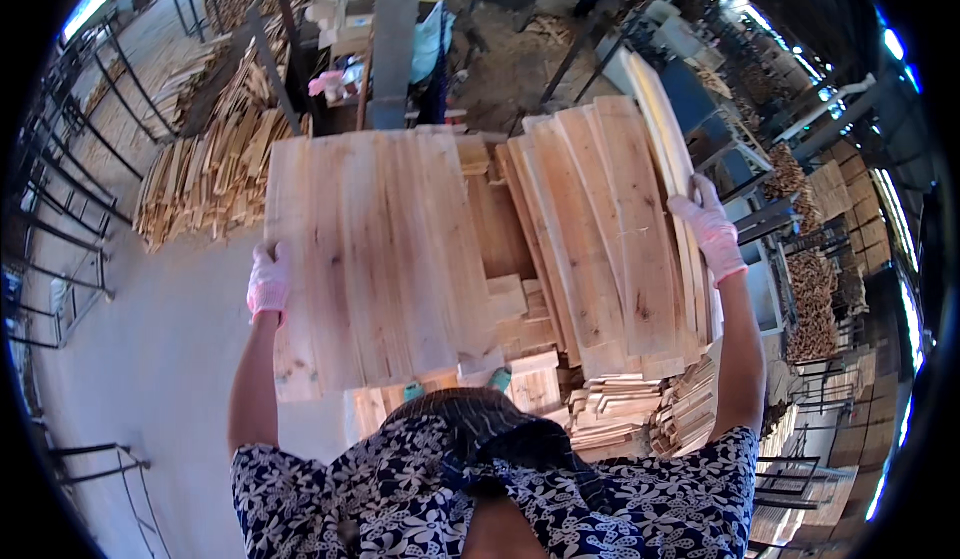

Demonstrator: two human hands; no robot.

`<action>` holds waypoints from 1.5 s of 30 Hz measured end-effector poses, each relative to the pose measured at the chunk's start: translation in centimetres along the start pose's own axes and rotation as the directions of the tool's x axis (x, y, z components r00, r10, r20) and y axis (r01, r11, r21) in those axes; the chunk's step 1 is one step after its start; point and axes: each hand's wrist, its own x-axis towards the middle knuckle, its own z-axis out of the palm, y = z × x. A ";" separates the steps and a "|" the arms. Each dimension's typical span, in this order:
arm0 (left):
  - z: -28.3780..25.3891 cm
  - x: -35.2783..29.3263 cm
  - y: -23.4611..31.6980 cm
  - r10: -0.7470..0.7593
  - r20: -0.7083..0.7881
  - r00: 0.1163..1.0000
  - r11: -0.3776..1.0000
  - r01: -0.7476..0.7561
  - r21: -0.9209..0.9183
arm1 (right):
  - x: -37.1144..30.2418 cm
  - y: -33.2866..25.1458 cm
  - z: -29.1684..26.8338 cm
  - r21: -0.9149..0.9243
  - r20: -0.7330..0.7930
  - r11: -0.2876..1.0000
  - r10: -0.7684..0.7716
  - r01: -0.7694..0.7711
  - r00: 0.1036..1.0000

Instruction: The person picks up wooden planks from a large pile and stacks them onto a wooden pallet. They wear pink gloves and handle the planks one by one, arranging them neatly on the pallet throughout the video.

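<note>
Side by side in front of me lies a wide row of pale wooden planks (370, 249). My left hand (267, 281), in a white and pink glove, is closed on the outer edge of its leftmost plank. To the right, a second group of planks (590, 229) lies fanned and overlapping. At that group's far right, a long plank (662, 124) stands tilted on its edge. My right hand (708, 227), gloved alike, grips this tilted plank along its outer side; some of its fingers are hidden behind the wood.
Between the two groups, shorter wood pieces (508, 304) show lower down. Stacked offcuts (610, 409) sit near my right side. A heap of thin strips (215, 179) lies on the floor at left. A grey metal post (398, 39) rises behind the planks; black metal racks (75, 219) line the far left.
</note>
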 end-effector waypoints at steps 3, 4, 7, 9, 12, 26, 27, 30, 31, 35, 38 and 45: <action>-1.1 -0.4 0.6 -0.081 0.015 0.997 0.995 0.080 0.060 | -5.4 -6.3 4.9 0.363 0.186 0.926 0.036 -0.103 0.982; -1.1 -0.5 0.4 -0.062 0.010 0.998 0.997 0.061 0.052 | -6.8 -7.4 7.0 0.468 0.225 0.875 0.015 -0.122 0.974; -2.1 -0.7 -1.3 -0.074 -0.041 0.996 0.996 0.076 0.056 | -10.5 -9.5 15.9 0.541 0.350 0.779 0.133 -0.317 0.927; 0.3 0.1 0.9 -0.078 0.011 0.997 0.994 0.077 0.080 | -8.3 -2.9 20.9 0.497 0.319 0.831 0.093 -0.250 0.943; -0.2 0.0 0.7 -0.081 0.013 0.997 0.995 0.080 0.061 | -8.6 1.3 29.7 -0.398 0.156 0.911 0.180 -0.105 0.971; -0.5 -0.3 0.0 0.018 -0.104 0.994 0.991 -0.004 0.132 | -6.6 -1.7 31.2 -0.656 0.303 0.749 0.372 -0.090 0.877; -0.2 -0.6 0.1 0.095 -0.194 0.976 0.972 -0.049 0.229 | -6.1 -1.6 30.8 -0.631 0.328 0.772 0.361 -0.082 0.873; 0.9 -2.8 1.0 0.500 -0.358 0.788 0.834 -0.328 0.444 | -3.8 0.6 28.7 -0.372 0.365 0.924 0.235 -0.091 0.901; 1.5 -3.9 2.0 0.638 -0.380 0.670 0.749 -0.426 0.507 | -2.8 0.6 26.9 -0.222 0.414 0.973 0.153 -0.063 0.897; 5.7 -15.0 12.2 0.564 0.152 0.812 0.732 -0.406 -0.547 | -2.2 0.5 22.2 0.180 0.560 0.953 0.105 -0.245 0.821; 12.7 -19.0 17.9 0.594 0.365 0.716 0.691 -0.223 -0.687 | -3.6 -3.4 21.8 0.306 0.569 0.905 0.075 -0.295 0.819; 23.9 -20.9 22.8 0.339 0.451 0.826 0.292 0.363 -0.885 | -2.6 -1.1 25.0 -0.053 0.574 0.983 0.174 -0.176 0.800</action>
